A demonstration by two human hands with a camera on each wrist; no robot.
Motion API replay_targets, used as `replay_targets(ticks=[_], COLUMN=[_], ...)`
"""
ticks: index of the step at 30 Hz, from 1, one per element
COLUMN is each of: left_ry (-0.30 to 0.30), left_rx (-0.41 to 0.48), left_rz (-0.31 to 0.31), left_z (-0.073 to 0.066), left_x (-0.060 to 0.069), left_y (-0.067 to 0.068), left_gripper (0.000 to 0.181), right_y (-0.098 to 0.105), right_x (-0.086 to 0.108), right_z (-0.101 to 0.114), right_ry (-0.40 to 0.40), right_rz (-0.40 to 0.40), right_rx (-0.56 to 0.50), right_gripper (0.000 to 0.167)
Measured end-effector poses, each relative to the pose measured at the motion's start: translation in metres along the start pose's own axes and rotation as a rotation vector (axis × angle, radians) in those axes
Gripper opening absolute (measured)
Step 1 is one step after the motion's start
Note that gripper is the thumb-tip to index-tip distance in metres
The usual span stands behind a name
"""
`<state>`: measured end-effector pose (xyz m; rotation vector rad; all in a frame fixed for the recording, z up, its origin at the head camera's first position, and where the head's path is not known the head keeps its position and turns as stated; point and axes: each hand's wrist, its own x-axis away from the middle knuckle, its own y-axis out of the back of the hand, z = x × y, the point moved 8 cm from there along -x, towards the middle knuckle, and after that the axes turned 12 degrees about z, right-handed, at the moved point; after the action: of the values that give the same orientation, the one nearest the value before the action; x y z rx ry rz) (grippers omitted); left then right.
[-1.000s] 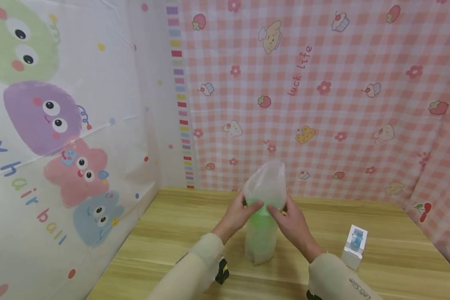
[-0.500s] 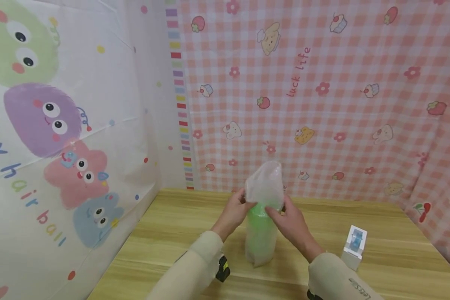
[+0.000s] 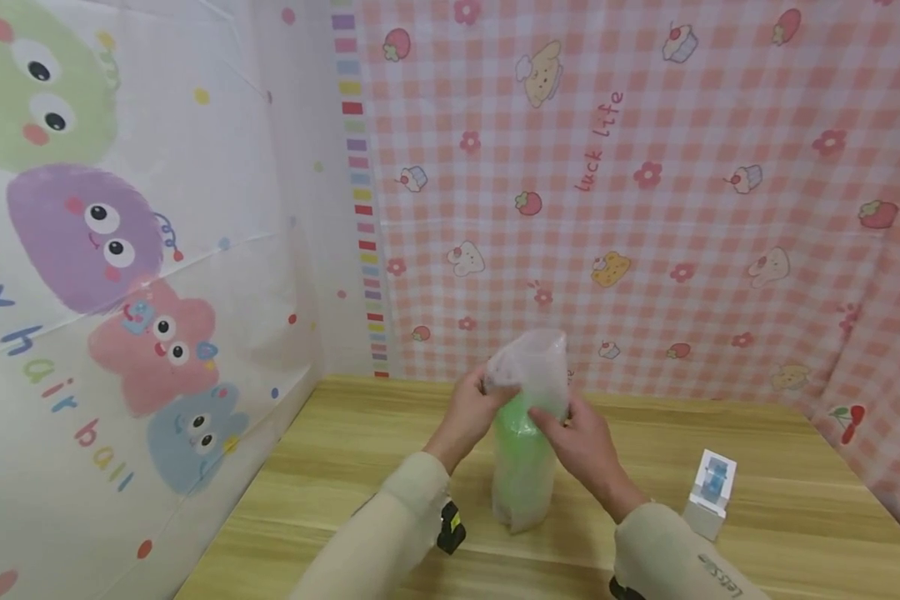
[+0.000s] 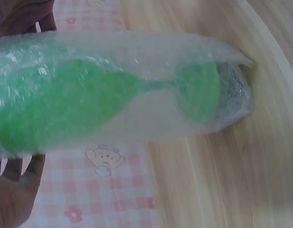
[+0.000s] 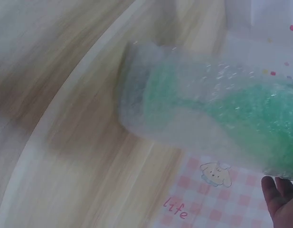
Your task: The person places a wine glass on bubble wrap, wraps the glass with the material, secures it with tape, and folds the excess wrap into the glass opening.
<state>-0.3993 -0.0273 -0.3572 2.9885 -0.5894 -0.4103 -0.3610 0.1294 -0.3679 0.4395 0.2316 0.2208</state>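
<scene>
A green goblet (image 4: 80, 104) stands inside a translucent bubble wrap bag (image 3: 528, 358), whose upper end rises loosely above the glass. My left hand (image 3: 468, 415) grips the bag's left side near the top, thumb across the front. On the opposite side my right hand (image 3: 587, 442) holds it slightly lower, its thumb also on the front. The other fingers are mostly hidden behind the bag. Through the wrap, both wrist views show the goblet's bowl, thin stem and round foot. The bag's bottom end is at the wooden table (image 3: 390, 417).
A small white box (image 3: 708, 500) with something blue in its top stands to the right on the table. Behind the table hangs a pink checked cloth (image 3: 645, 225). A white cloth with cartoon figures (image 3: 240, 167) covers the left side.
My left hand has shifted a little up, and its thumb has moved up the bag's front. The bag's loose top has bent slightly lower. My right hand stays in nearly the same place.
</scene>
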Motion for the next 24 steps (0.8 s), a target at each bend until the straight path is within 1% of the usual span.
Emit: replay_targets(ticks=[3, 5, 7, 9, 11, 13, 16, 18, 21, 24], left_ry=[-0.012, -0.024, -0.029, -0.011, 0.017, 0.033, 0.012, -0.018, -0.033, -0.023], left_rx=[-0.028, -0.035, -0.019, -0.001, 0.006, -0.002, -0.057, -0.098, -0.118, -0.100], left_rz=[-0.073, -0.087, -0.065, -0.029, -0.002, -0.005, -0.038, -0.049, -0.018, 0.041], left_z=[0.000, -0.001, 0.001, 0.004, 0.008, 0.010, 0.009, 0.007, 0.006, 0.009], left_x=[0.000, 0.001, 0.001, 0.002, 0.003, 0.003, 0.003, 0.003, 0.004, 0.005], left_y=[0.005, 0.005, 0.005, 0.004, 0.003, 0.003, 0.003, 0.002, -0.001, -0.005], left_gripper=[0.038, 0.038, 0.041, 0.042, 0.038, 0.031, 0.019, 0.016, 0.017, 0.023], right_y=[-0.001, -0.001, 0.000, 0.001, 0.002, 0.004, 0.006, 0.006, 0.009, 0.011], right_x=[-0.002, -0.002, -0.002, -0.002, -0.002, -0.002, -0.002, -0.002, -0.001, 0.000], right_z=[0.003, 0.003, 0.004, 0.004, 0.005, 0.005, 0.005, 0.005, 0.005, 0.005], right_ry=[-0.025, -0.048, -0.062, -0.065, -0.061, -0.065, -0.070, -0.069, -0.060, -0.061], right_rz=[-0.008, -0.022, -0.040, -0.055, -0.075, -0.097, -0.125, -0.141, -0.156, -0.166], right_rx=[0.019, 0.032, 0.041, 0.043, 0.054, 0.064, 0.076, 0.078, 0.090, 0.105], right_gripper=[0.052, 0.052, 0.052, 0.051, 0.049, 0.046, 0.043, 0.041, 0.035, 0.031])
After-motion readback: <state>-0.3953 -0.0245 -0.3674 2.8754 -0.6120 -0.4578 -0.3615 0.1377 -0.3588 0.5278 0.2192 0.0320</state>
